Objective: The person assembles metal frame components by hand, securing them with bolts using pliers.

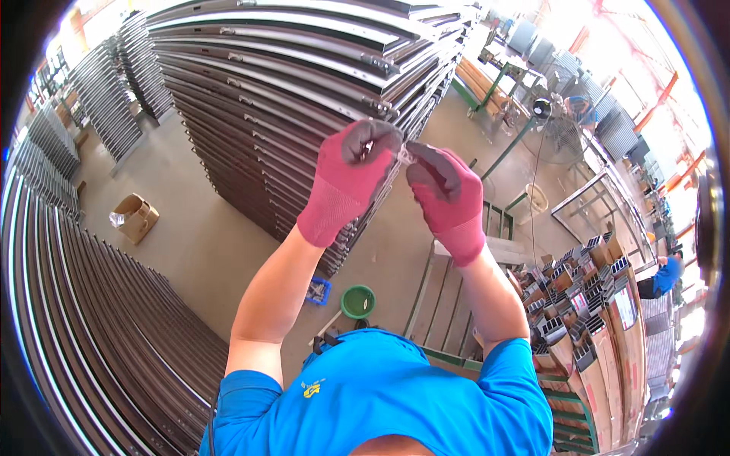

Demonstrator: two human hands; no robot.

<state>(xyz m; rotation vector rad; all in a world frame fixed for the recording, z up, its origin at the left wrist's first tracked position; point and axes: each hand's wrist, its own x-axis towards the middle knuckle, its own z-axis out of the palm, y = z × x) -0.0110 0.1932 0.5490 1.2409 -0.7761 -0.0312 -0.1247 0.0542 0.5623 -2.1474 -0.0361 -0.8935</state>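
Note:
Both hands wear dark pink work gloves with dark grey palms and fingers, and are raised in front of the stack of dark metal frames [236, 114]. My left hand [351, 171] is closed in a pinch, thumb and fingers curled into a ring. My right hand [450, 194] is also closed, its fingertips meeting those of the left. Between the fingertips shows a small, pale, shiny piece [405, 156], too small to name. The fingers partly cover it. Bright rails with small fittings along the frames' edges lie just behind the hands.
Another stack of frames [91, 304] rises at the left. A cardboard box [135, 219], a green basin [357, 302] and a blue crate [318, 291] sit on the floor. To the right stand a green-framed rack [437, 304] and wrapped metal profiles [593, 304]; people work farther off.

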